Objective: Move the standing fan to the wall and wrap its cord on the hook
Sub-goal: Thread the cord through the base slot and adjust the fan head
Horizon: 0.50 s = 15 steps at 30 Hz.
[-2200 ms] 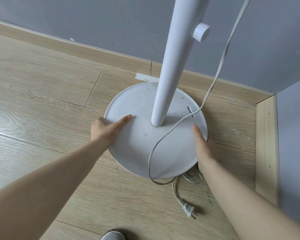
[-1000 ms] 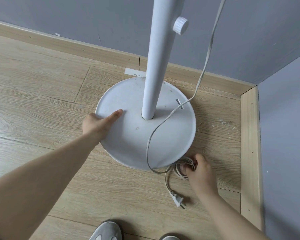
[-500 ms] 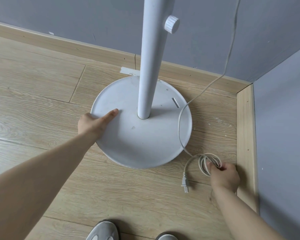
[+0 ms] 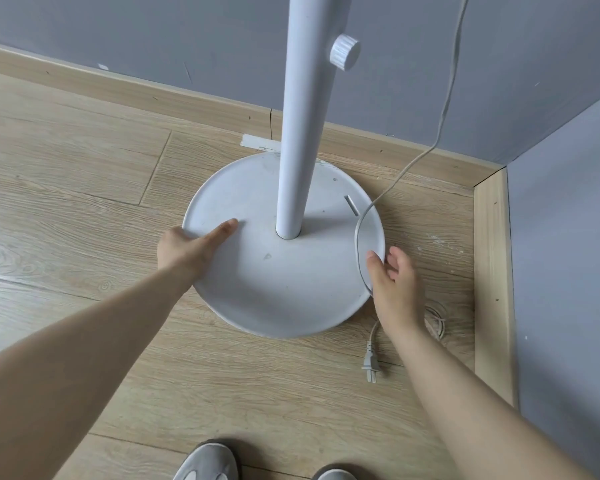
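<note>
No writing, brand, number or sign can be read anywhere. The white fan base (image 4: pixel 284 289), the pole (image 4: pixel 298 133) rising from it, the knob (image 4: pixel 344 51) on the pole and the plug (image 4: pixel 370 365) beside the base show plain surfaces only.

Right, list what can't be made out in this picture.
Head view only:
The fan head is cut off by the top edge; only pole and base show.
No hook is in view.
The cord runs off the top edge.
The cord coil is partly hidden behind the right hand.
The shoes are cut off by the bottom edge.
</note>
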Motion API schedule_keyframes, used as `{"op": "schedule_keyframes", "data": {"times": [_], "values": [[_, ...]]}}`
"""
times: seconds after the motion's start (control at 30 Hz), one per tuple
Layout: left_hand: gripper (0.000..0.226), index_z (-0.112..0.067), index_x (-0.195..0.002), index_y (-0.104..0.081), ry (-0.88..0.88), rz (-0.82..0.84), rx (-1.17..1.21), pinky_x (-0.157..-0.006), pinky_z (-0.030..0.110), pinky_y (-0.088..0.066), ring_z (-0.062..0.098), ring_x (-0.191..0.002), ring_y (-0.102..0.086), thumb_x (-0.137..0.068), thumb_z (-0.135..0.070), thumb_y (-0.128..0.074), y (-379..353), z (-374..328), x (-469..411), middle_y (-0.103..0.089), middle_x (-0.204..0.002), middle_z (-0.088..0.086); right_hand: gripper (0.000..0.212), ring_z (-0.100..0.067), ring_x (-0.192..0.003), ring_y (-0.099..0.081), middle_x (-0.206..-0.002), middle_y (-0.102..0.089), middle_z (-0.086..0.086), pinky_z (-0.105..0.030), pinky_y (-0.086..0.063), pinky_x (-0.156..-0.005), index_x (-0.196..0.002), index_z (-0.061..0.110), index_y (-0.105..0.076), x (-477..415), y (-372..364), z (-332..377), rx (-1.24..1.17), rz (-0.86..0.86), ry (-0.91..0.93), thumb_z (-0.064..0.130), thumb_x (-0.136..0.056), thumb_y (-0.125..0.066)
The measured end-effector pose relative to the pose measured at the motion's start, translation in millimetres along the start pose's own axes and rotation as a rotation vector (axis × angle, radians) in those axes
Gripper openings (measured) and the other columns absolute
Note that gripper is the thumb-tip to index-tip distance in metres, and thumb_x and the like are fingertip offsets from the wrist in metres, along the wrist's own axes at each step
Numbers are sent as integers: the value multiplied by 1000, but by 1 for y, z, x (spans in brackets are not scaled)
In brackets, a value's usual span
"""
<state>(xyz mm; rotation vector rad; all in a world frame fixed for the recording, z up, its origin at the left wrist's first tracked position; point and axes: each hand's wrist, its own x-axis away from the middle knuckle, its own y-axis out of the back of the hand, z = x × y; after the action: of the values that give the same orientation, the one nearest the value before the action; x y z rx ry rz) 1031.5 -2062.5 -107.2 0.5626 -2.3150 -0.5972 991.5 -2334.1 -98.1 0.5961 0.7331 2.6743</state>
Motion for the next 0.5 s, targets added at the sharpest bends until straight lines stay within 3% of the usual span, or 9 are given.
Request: {"op": "schedule_keyframes", "data": {"times": [0.1,0.2,0.33,0.5], "values": [[52,-15,-73,-61,0,-8,-8,-72,32,-48,25,-83,-61,-59,-61,-81,0,3,-3,-65,-90,8,34,-27,-88,-64,-87,-67,-3,-32,-44,-74,-100,8,-64,-19,-10,-3,-19,57,-175,39,-89,-59],[53,-15,-71,-59,2,-17,-22,-71,32,-49,25,-83,-62,-59,-61,-81,-1,4,-4,-65,-89,8,38,-27,-86,-61,-98,-69,-11,-28,-40,-70,-101,4,-65,-24,-15,-11,34,67,-244,39,-89,-60],[52,-16,-71,-59,8,-17,-19,-73,32,-50,25,-84,-61,-59,-61,-81,-2,6,-5,-65,-91,7,40,-30,-93,-65,-99,-70,-11,-34,-49,-79,-101,5,-67,-25,-20,-16,36,40,-262,42,-85,-64],[58,-10,-86,-63,20,-22,-18,-73,31,-47,26,-85,-60,-61,-60,-80,-5,8,-5,-63,-90,7,44,-31,-97,-64,-104,-69,-13,-38,-50,-85,-104,3,-64,-26,-22,-17,52,35,-279,43,-86,-63]]}}
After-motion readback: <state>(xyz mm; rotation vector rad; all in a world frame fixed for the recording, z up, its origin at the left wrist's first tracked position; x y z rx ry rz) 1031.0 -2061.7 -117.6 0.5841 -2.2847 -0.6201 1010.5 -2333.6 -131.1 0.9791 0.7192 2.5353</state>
